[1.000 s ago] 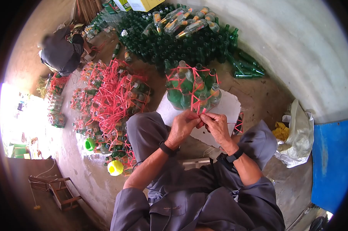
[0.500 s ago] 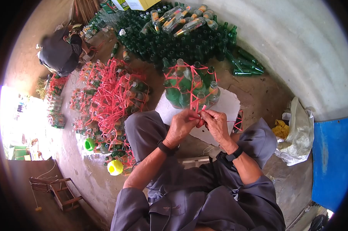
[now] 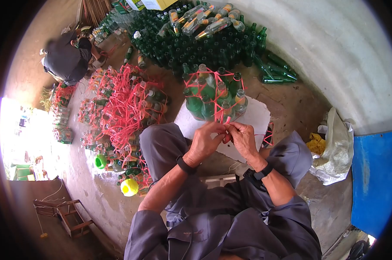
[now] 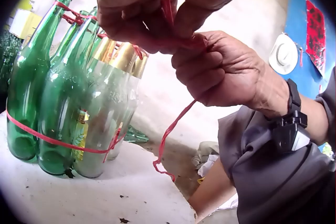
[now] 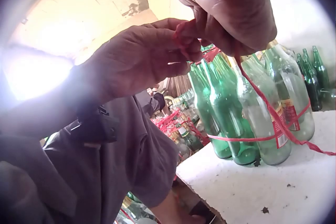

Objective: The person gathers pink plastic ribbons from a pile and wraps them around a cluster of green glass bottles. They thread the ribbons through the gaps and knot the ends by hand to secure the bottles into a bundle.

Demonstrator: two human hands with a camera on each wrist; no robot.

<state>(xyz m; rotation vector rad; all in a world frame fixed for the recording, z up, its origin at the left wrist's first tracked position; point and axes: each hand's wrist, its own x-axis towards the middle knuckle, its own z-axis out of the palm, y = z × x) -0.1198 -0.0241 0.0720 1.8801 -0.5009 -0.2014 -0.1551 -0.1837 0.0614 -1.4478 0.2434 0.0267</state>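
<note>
A bundle of green and clear glass bottles (image 3: 206, 106) stands upright on a white board (image 3: 258, 119). Red plastic twine (image 5: 247, 139) rings the bottles low down, and more of it laces their necks. Just in front of the bundle, my left hand (image 3: 205, 139) and right hand (image 3: 244, 142) meet fingertip to fingertip. Both pinch the twine, which bunches between their fingers. In the left wrist view a loose twine tail (image 4: 167, 139) dangles below my right hand (image 4: 223, 69). The fingers partly hide the twine where they meet.
Many green bottles (image 3: 191, 52) are massed at the back, with labelled clear bottles (image 3: 213, 28) lying on top. To the left are bottles tangled in red twine (image 3: 122, 104). Another person (image 3: 66, 60) is bent over at the far left. A whitish sack (image 3: 336, 147) lies on the right.
Both hands stay together before the bundle, still pinching the twine, with only small finger shifts. The head view has shifted slightly, so the bottles appear a little farther left.
</note>
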